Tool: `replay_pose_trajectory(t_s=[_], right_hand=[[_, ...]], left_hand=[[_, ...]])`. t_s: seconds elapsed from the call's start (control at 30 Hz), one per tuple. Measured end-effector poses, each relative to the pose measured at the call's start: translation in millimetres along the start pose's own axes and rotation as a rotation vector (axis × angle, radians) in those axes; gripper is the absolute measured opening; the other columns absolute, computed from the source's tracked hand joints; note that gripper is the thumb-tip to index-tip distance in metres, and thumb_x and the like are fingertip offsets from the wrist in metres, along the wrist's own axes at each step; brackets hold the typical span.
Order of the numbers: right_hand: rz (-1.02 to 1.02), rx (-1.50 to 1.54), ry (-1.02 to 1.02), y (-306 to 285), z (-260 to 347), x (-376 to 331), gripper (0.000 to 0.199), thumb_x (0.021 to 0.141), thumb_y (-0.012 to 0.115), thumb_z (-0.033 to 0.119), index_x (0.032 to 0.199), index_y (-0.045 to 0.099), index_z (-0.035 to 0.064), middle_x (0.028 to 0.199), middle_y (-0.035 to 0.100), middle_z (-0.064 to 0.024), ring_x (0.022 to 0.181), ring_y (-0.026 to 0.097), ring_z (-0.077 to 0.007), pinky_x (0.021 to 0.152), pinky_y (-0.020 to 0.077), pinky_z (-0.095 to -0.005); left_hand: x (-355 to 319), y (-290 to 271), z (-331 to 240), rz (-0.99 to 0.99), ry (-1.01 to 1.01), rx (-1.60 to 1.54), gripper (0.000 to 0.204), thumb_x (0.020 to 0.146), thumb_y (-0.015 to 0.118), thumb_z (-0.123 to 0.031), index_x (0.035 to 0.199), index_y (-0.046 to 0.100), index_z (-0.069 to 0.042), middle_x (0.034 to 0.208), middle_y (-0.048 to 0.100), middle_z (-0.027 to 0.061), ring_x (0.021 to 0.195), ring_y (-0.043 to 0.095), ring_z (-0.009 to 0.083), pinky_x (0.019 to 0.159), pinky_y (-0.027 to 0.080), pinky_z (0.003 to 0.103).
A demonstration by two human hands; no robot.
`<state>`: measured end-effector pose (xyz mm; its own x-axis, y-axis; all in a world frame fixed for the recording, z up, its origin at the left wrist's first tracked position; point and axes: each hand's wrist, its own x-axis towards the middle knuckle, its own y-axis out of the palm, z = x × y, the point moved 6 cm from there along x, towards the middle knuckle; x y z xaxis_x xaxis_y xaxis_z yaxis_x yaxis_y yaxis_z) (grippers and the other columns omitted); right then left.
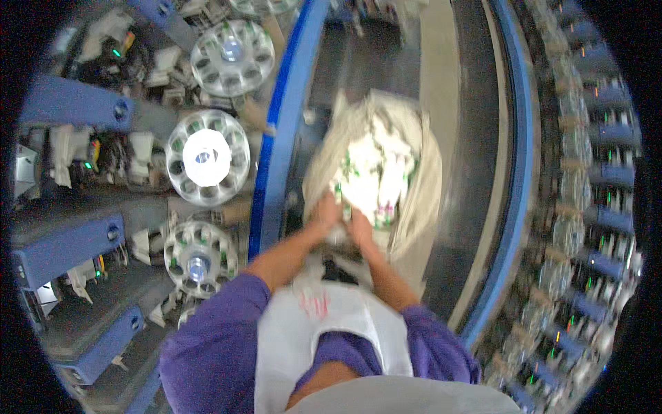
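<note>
Both hands reach forward and down into the mouth of a pale sack (420,179) that stands on the dark floor (462,103) between two curved blue rails. The left hand (329,210) is curled around the near rim of the sack, fingers closed on the cloth. The right hand (362,228) sits just beside it, almost touching, and is pressed against a heap of white bobbins (376,172) with green and purple marks that fills the sack; motion blur hides whether its fingers pinch one of them or only rest on the heap. The sack's fabric folds outward around the heap. The forearms come up from purple sleeves (221,331), with a white apron (324,324) over the chest. To the left, beyond the left blue rail (276,138), three round white spoked wheels (207,157) sit among blue machine arms (69,103). To the right, past the right blue rail (520,172), a curved row of spindles (572,207) with small lights runs along the edge.
</note>
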<state>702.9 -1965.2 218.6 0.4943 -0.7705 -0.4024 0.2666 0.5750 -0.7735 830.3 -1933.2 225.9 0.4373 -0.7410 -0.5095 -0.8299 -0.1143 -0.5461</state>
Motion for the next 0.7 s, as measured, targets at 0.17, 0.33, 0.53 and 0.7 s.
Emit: replay_pose_trajectory(t_s=[0.17, 0.33, 0.53, 0.7], right_hand=[[0.099, 0.278, -0.127, -80.1, 10.9, 57.3, 0.043, 0.070, 0.072, 0.008, 0.112, 0.061, 0.0104, 0.113, 0.061, -0.0112, 0.100, 0.060, -0.0260, 0.088, 0.0456, -0.0344], [0.104, 0.493, -0.387, -207.7, 82.4, 106.7, 0.041, 0.068, 0.074, 0.008, 0.108, 0.065, 0.0114, 0.114, 0.060, -0.0072, 0.108, 0.055, -0.0230, 0.093, 0.0429, -0.0331], [0.093, 0.724, -0.580, -335.9, 193.6, 140.7, 0.039, 0.076, 0.069, 0.017, 0.113, 0.061, 0.0078, 0.108, 0.060, -0.0078, 0.103, 0.054, -0.0171, 0.089, 0.0413, -0.0299], [0.228, 1.025, -0.629, -349.8, 253.2, 152.1, 0.056, 0.092, 0.049, 0.035, 0.137, 0.034, 0.0043, 0.094, 0.057, -0.0074, 0.083, 0.054, -0.0145, 0.077, 0.0432, -0.0269]], left_hand=[[57.3, -23.3, -56.4, 0.025, 0.079, 0.144, 0.046, 0.084, 0.058, -0.030, 0.118, 0.046, 0.000, 0.107, 0.057, 0.0267, 0.094, 0.058, 0.0394, 0.080, 0.046, 0.048], [48.8, -134.1, -109.0, -0.321, 0.524, 0.035, 0.030, 0.083, 0.059, -0.023, 0.107, 0.053, -0.006, 0.107, 0.054, 0.0209, 0.105, 0.049, 0.0369, 0.087, 0.041, 0.046], [31.3, -314.3, -145.1, -0.658, 0.685, -0.833, 0.007, 0.078, 0.058, -0.003, 0.083, 0.054, -0.002, 0.082, 0.051, 0.0054, 0.069, 0.051, 0.0131, 0.066, 0.046, 0.029], [80.7, -348.0, -221.5, -0.104, 0.614, -0.797, 0.029, 0.082, 0.058, -0.008, 0.111, 0.060, -0.004, 0.088, 0.053, 0.0018, 0.063, 0.052, 0.0083, 0.056, 0.044, 0.023]])
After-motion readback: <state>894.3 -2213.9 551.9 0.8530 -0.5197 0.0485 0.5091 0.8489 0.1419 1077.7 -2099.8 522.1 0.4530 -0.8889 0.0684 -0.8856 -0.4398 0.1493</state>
